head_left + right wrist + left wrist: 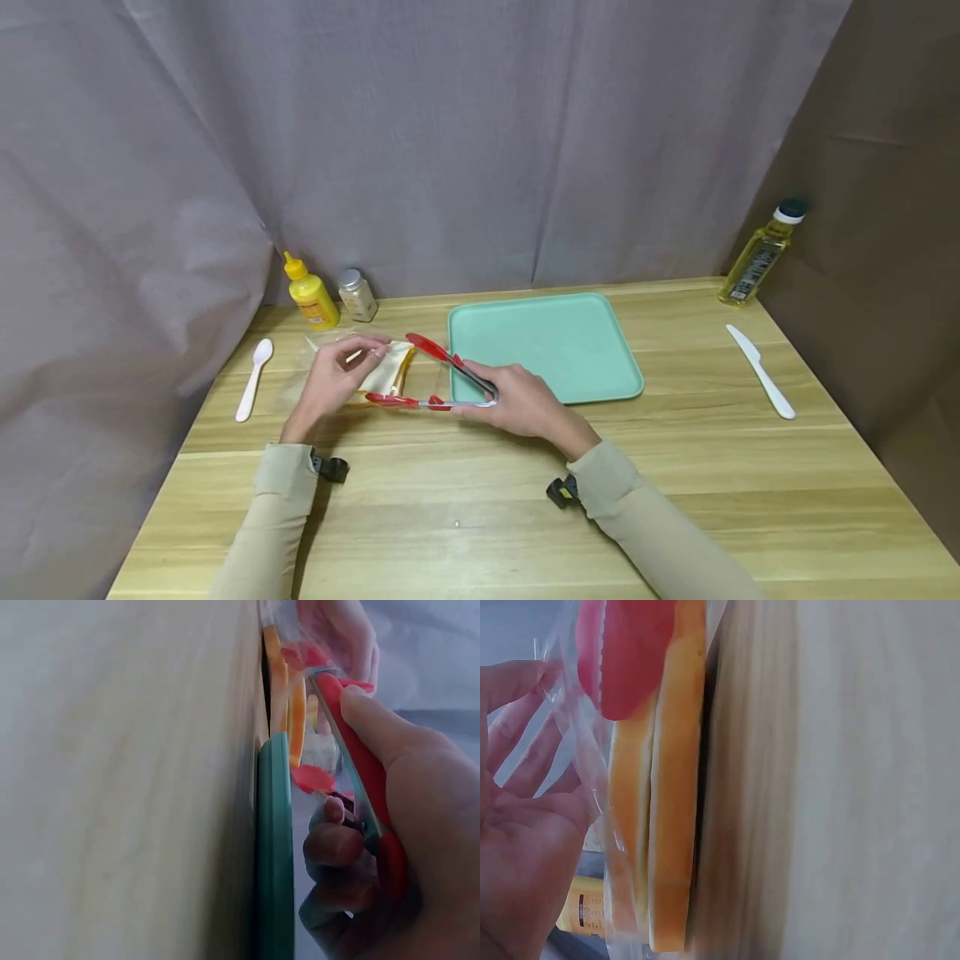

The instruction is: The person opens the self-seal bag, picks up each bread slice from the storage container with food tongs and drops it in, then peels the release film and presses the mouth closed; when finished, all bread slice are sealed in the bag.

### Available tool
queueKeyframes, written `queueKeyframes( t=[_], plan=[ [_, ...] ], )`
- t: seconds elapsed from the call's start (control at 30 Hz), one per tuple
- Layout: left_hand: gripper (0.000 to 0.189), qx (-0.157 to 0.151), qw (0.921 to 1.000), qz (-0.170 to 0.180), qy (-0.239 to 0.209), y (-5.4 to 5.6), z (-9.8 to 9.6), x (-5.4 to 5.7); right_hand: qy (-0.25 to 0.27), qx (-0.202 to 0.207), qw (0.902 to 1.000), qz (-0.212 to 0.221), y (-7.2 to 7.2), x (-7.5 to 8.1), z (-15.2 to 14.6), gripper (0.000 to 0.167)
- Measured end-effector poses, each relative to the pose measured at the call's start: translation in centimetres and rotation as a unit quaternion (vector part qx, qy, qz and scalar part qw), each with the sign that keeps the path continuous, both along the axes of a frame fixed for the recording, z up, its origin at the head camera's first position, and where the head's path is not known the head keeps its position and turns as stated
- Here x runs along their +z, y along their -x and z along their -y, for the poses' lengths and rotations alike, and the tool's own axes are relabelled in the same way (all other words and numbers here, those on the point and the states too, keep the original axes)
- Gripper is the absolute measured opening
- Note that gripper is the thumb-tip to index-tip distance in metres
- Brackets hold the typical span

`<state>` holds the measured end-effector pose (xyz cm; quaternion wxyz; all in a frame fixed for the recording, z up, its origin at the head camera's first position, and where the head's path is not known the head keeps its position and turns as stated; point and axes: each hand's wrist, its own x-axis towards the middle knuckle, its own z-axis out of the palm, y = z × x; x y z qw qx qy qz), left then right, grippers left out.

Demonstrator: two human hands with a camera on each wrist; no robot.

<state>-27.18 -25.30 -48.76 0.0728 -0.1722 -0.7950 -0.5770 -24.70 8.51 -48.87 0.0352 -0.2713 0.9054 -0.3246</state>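
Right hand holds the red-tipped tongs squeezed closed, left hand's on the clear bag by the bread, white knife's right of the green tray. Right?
One fix: the red-tipped tongs are open, not squeezed closed; the head view shows their arms spread apart. The right hand does hold them, and the rest stands.

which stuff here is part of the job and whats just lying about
In use: red tongs (right hand), clear plastic bag (left hand), bread slices, probably green tray

Apparently idle: white spoon, white knife, yellow squeeze bottle, small jar, dark-capped bottle
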Motion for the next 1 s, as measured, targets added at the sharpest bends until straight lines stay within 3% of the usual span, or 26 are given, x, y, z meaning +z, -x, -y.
queueKeyframes(
  t=[0.3,0.73,0.87,1.0],
  plan=[
    [0.013,-0.018,0.9998,0.003,0.008,-0.3,0.3,-0.1,-0.077,-0.027,0.9944,-0.068,-1.9,1.0,-0.3,0.087],
    [0.014,-0.037,0.998,-0.009,0.05,0.0,0.1,-0.1,-0.099,-0.064,0.9847,-0.129,-3.8,1.3,-1.1,0.084],
    [0.013,-0.04,0.9978,-0.005,0.053,0.0,0.1,-0.1,-0.082,-0.06,0.988,-0.116,-3.8,1.3,-1.2,0.083],
    [0.014,-0.053,0.9975,-0.002,0.047,0.0,0.1,-0.2,-0.03,-0.036,0.9968,-0.065,-2.2,0.9,-2.2,0.083]
  ],
)
